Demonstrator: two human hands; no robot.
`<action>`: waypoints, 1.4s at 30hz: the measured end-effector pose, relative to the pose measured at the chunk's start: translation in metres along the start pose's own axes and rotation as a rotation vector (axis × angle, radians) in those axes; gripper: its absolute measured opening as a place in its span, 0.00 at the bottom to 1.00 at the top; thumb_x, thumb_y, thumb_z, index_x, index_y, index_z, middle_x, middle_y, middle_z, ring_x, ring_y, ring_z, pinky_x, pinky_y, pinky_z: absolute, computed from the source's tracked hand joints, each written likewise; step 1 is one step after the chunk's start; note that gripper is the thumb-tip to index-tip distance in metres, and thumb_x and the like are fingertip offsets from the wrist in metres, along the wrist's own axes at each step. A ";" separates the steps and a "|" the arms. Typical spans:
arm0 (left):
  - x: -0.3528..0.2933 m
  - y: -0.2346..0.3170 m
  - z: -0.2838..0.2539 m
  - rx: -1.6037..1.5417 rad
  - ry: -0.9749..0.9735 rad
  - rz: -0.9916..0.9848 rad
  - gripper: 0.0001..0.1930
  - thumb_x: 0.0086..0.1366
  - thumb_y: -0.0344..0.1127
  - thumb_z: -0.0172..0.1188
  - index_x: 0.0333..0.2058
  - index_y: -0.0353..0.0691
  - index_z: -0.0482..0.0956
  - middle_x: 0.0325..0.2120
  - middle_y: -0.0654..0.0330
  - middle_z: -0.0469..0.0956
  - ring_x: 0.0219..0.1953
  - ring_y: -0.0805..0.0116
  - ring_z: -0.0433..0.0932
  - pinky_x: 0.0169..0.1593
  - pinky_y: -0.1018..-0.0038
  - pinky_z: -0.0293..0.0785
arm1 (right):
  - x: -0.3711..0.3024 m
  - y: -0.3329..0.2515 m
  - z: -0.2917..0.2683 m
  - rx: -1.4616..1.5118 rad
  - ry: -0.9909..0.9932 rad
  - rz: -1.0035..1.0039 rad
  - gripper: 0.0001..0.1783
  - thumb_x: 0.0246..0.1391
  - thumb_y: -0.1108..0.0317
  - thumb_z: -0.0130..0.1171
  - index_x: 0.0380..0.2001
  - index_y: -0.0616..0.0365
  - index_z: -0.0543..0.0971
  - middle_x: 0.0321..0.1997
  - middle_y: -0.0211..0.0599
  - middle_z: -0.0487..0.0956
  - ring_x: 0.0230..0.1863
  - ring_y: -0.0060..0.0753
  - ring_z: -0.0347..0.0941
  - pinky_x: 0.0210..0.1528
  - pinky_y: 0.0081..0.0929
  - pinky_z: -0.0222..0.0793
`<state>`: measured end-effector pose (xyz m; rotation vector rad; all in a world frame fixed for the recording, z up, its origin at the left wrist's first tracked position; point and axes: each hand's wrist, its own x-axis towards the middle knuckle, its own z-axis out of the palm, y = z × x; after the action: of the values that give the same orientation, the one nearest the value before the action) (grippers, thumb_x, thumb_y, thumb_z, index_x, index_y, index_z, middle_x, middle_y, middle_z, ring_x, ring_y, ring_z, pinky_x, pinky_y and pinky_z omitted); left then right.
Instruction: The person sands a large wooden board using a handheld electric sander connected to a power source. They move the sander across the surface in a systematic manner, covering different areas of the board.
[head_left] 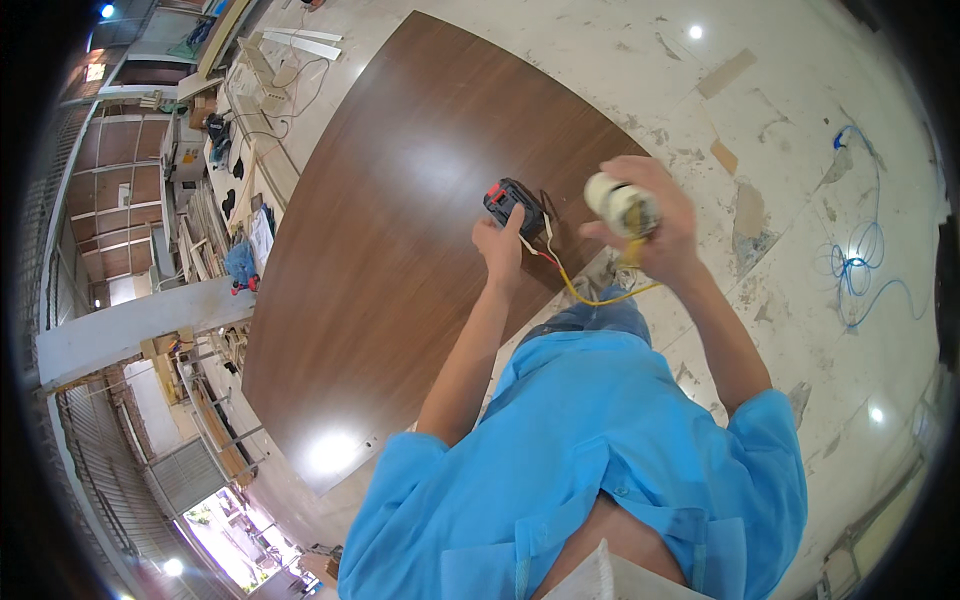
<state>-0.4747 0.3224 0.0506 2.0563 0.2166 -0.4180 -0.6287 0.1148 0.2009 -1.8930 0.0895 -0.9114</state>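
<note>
My left hand [497, 248] grips a black power-tool battery pack [517, 208] with red marks, its thumb on top, over the brown wooden board [400, 220]. Two wires leave the pack's side and run into a yellow cable [572, 290]. That cable sags in front of me and rises toward my right hand [668, 215]. Wrapped in my right fingers is a cream-coloured cylinder [607, 200], held beyond the board's right edge. Motion blurs it, so its kind is unclear. The far end of the cable is hidden by my right hand.
A loosely coiled blue hose or cable [855, 262] lies on the stained pale floor [740, 120] to the right. Wood scraps [724, 157] are scattered nearby. Along the left stand timber offcuts [200, 240], a blue bundle [240, 264] and a pale beam [140, 325].
</note>
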 end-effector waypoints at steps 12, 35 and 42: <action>-0.077 0.021 -0.112 -0.943 -0.569 -0.608 0.28 0.77 0.66 0.49 0.56 0.49 0.78 0.52 0.59 0.82 0.55 0.61 0.81 0.58 0.55 0.78 | -0.070 -0.013 0.163 -0.211 -0.416 -0.007 0.27 0.56 0.72 0.62 0.60 0.59 0.74 0.56 0.48 0.75 0.55 0.55 0.76 0.59 0.47 0.74; 0.013 0.042 -0.187 -1.099 -1.226 -0.665 0.20 0.72 0.44 0.64 0.48 0.34 0.71 0.25 0.63 0.70 0.19 0.77 0.66 0.22 0.79 0.66 | -0.128 0.126 0.107 -0.044 -0.100 1.071 0.12 0.63 0.62 0.68 0.35 0.61 0.81 0.24 0.37 0.81 0.21 0.28 0.79 0.25 0.30 0.74; 0.018 0.063 -0.292 -1.627 -1.161 -0.187 0.21 0.70 0.40 0.66 0.48 0.35 0.64 0.24 0.58 0.71 0.19 0.73 0.72 0.21 0.80 0.73 | -0.135 0.128 0.087 0.100 0.037 1.142 0.12 0.66 0.62 0.65 0.37 0.62 0.81 0.24 0.33 0.81 0.22 0.21 0.77 0.24 0.27 0.71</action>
<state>-0.3782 0.5441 0.2274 0.0569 -0.0173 -1.0103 -0.6301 0.1739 0.0041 -1.3741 1.0057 -0.1434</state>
